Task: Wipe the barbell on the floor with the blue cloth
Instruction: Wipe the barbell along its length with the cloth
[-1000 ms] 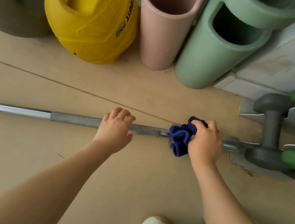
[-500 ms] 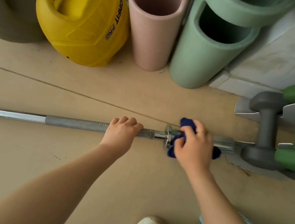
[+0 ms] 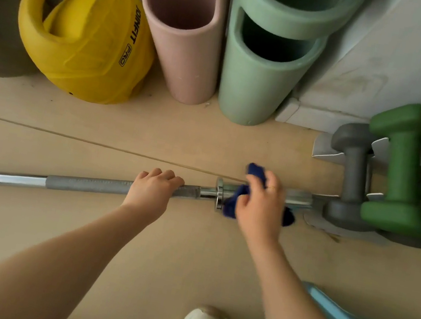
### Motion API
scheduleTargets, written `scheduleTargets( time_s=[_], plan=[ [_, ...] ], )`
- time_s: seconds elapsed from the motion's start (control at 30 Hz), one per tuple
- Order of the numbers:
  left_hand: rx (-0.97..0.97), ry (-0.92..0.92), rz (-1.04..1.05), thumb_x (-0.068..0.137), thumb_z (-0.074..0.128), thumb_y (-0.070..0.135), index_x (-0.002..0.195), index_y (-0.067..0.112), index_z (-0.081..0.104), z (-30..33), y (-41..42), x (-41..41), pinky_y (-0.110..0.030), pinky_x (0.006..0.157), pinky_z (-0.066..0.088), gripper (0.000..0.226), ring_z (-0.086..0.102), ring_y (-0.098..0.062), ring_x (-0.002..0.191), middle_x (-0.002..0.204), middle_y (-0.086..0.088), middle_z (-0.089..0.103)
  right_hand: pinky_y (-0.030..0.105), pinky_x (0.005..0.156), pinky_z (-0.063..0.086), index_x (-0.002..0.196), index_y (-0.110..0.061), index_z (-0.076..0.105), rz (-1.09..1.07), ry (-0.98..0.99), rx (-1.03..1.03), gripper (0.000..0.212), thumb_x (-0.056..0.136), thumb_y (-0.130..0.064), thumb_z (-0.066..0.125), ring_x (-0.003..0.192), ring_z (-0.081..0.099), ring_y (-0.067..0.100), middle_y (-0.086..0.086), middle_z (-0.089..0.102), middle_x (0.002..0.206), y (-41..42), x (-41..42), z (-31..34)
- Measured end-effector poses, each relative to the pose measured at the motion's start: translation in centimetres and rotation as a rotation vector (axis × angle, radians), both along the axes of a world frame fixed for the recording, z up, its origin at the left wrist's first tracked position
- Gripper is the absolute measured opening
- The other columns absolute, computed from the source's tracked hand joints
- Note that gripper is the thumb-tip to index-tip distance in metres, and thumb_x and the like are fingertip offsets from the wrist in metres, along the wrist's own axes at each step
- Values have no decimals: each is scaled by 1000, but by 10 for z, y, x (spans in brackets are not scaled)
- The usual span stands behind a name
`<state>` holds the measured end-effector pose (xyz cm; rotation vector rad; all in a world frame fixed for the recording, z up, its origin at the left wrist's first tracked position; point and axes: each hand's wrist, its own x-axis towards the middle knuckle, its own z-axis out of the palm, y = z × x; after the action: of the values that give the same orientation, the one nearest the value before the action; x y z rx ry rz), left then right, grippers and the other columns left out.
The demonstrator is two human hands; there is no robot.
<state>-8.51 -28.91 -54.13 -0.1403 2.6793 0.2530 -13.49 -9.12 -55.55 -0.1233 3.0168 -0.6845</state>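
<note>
Blue cloth [image 3: 232,204] under right hand [image 3: 261,204], on barbell [image 3: 88,185]

Tan floor [image 3: 106,239], white wall [image 3: 389,50].

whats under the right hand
The blue cloth, wrapped over the barbell sleeve just past the collar. The sleeve beneath hand and cloth is hidden.
</note>
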Motion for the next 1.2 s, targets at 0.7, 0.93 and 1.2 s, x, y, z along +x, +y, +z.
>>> scheduleTargets(
  time_s=[0.7, 0.93, 1.2],
  plan=[
    [38, -148, 49, 91, 36, -1, 136, 27, 42, 1, -15, -31, -34, 96, 37, 54, 50, -24, 117, 130, 0, 54, 43, 103, 39, 131, -14, 51, 114, -1, -16, 56, 78, 3, 52, 127, 41, 39, 20, 38, 143, 14, 11, -10],
    [32, -162, 20, 96, 44, 13, 135, 27, 42, 1, -19, -41, -37, 97, 35, 42, 49, -24, 115, 126, -1, 56, 22, 103, 30, 127, -10, 55, 217, -156, -170, 54, 78, 12, 51, 129, 42, 31, 15, 37, 145, -14, -2, 12],
    [222, -112, 34, 91, 58, 23, 145, 24, 29, 3, -43, -39, -37, 108, 30, 61, 37, -22, 133, 151, 3, 31, 33, 65, 55, 100, -4, 57, 274, 198, 17, 33, 68, 4, 59, 78, 65, 33, 15, 68, 101, -87, 1, 27]
  ],
)
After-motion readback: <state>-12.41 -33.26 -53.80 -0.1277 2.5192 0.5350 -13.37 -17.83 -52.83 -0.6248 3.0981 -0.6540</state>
